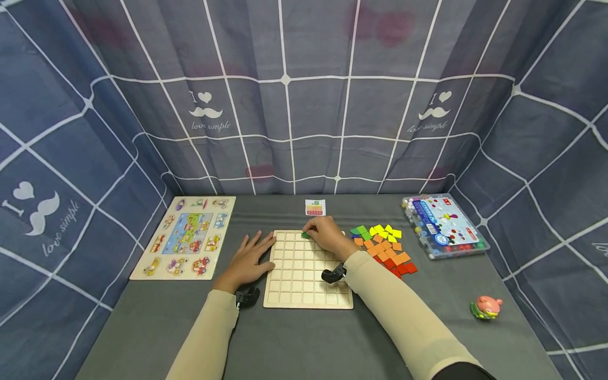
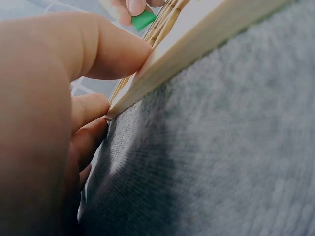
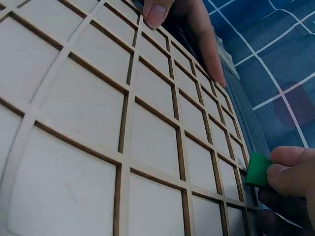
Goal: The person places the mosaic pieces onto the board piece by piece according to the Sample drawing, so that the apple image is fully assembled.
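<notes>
A person's right hand pinches a green tile at the far side of a wooden grid board.
The tile sits between thumb and fingers near the far edge; whether it touches the board cannot be told. The left hand, fingers spread, touches the board's left edge. Loose coloured tiles lie just right of the board.

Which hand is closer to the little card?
Right. The right hand is just in front of the card, holding a green tile; the left hand is farther away, touching the board.
</notes>
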`<state>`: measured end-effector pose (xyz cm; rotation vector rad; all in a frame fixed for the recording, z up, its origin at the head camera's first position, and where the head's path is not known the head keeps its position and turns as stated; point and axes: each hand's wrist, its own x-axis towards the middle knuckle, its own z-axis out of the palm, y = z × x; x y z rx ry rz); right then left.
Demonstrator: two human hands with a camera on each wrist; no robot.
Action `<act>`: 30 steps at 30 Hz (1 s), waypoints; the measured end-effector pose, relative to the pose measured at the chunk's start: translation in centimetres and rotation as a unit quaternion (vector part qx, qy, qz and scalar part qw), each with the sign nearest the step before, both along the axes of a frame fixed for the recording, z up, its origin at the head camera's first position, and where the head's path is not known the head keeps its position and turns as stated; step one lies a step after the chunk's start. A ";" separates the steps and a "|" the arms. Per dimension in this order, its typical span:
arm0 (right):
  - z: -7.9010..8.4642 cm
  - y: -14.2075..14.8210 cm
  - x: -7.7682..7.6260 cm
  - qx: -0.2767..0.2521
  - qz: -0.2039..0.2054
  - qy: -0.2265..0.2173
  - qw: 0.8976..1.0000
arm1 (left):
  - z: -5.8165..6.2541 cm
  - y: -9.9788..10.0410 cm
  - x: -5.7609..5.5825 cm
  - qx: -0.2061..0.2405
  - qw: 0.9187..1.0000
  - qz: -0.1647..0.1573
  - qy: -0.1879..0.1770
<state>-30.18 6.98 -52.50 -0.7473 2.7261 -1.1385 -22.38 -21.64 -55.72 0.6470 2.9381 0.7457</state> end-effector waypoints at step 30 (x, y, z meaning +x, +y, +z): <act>-0.8 0.1 -0.3 0.043 0.026 0.027 0.998 | 0.2 0.1 0.2 0.003 1.000 0.003 0.007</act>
